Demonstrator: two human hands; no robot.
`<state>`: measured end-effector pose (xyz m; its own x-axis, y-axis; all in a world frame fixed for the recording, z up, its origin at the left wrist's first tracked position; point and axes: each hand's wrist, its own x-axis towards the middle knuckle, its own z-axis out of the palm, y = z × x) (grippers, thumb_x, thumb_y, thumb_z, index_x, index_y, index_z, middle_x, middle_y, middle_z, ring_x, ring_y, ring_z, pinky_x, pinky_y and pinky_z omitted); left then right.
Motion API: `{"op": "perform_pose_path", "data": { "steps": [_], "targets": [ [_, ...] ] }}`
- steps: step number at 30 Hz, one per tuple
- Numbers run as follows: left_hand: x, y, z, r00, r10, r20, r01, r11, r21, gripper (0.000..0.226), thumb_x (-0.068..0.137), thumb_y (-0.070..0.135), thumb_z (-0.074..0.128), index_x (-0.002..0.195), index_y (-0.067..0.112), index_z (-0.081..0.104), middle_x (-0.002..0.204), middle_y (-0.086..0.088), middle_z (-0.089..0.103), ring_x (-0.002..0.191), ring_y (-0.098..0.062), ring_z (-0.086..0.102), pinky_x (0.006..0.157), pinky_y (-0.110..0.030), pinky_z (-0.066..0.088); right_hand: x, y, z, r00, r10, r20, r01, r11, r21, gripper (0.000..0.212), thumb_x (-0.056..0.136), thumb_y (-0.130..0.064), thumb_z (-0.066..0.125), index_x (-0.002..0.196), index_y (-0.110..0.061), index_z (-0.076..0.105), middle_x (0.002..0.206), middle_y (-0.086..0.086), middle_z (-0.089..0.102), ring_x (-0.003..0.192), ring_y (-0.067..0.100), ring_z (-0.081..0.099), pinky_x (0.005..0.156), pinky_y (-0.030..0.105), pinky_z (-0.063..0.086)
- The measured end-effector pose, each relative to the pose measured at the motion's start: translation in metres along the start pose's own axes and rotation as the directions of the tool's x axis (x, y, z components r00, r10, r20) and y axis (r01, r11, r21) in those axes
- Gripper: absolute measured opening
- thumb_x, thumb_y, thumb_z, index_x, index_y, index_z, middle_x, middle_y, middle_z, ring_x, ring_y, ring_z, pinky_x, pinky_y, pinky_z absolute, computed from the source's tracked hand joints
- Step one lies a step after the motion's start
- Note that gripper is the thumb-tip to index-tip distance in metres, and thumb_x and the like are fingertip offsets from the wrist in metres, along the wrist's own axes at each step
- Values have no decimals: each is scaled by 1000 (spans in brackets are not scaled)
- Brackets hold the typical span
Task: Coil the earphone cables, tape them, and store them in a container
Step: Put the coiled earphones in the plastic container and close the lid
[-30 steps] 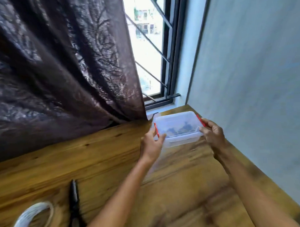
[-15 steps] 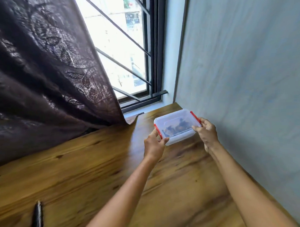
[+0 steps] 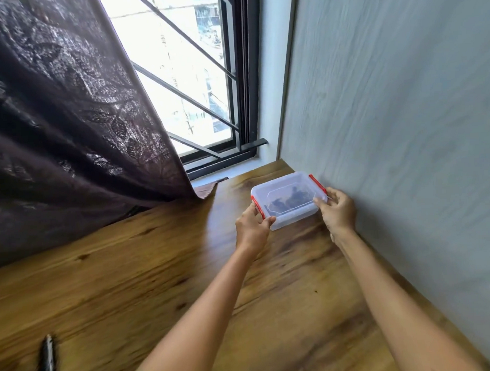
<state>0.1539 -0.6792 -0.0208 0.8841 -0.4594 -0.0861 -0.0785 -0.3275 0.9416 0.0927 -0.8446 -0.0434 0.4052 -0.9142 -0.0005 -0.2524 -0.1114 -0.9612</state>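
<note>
A clear plastic container [image 3: 287, 188] with a lid and red side clips sits at the far right corner of the wooden table [image 3: 158, 271], close to the wall. Dark coiled earphone cables [image 3: 287, 202] show dimly through the lid. My left hand [image 3: 252, 229] grips the container's near left corner by the red clip. My right hand [image 3: 337, 210] grips its right end next to the other red clip.
A grey wall [image 3: 402, 124] runs along the table's right edge. A dark patterned curtain [image 3: 69, 122] hangs over the table's far left, with a barred window [image 3: 185, 90] behind. Black-handled scissors [image 3: 47, 358] lie at the near left edge.
Both hands have carried the container farther toward the wall corner. The view swung right, so the tape roll left the frame.
</note>
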Motion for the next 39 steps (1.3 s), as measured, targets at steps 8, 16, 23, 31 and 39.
{"op": "perform_pose_path", "data": {
  "steps": [8, 16, 23, 31, 39],
  "targets": [
    [9, 3, 11, 999, 6, 31, -7, 999, 34, 33, 83, 12, 66, 115, 14, 59, 109, -2, 66, 89, -11, 58, 81, -25, 49, -7, -3, -1, 993, -25, -116, 14, 996, -93, 36, 79, -15, 72, 111, 1, 63, 107, 18, 68, 96, 26, 66, 80, 24, 44],
    [-8, 6, 5, 998, 35, 51, -42, 989, 141, 44, 88, 24, 61, 128, 10, 49, 125, -10, 60, 113, -21, 55, 89, -24, 41, -24, -15, -4, 990, -112, -91, 89, 971, -220, 35, 85, -20, 64, 116, -4, 62, 116, 16, 64, 107, 29, 59, 94, 36, 45],
    [-46, -4, -35, 994, 101, -48, -91, 981, 170, 51, 88, 22, 60, 134, 7, 44, 134, -11, 53, 116, -22, 57, 96, -35, 47, -94, -49, 22, 955, -287, -76, 259, 930, -260, 30, 84, -8, 58, 113, 3, 58, 120, 20, 58, 115, 33, 50, 98, 31, 33],
    [-111, -17, -131, 907, 248, -340, -244, 968, 53, 24, 90, 12, 55, 112, 12, 63, 117, 11, 58, 100, -5, 61, 79, -10, 48, -228, -83, 76, 906, -407, 118, 416, 908, -59, 25, 83, -9, 60, 109, -8, 61, 116, 10, 61, 113, 25, 52, 100, 38, 39],
    [-177, -78, -251, 795, 300, -527, -208, 951, 228, 17, 88, 13, 51, 97, 15, 66, 119, -1, 64, 110, -18, 59, 93, -26, 45, -370, -78, 137, 797, -397, 456, 470, 881, -54, 39, 83, -14, 61, 121, -8, 54, 129, 9, 52, 122, 23, 46, 103, 47, 37]
  ]
}}
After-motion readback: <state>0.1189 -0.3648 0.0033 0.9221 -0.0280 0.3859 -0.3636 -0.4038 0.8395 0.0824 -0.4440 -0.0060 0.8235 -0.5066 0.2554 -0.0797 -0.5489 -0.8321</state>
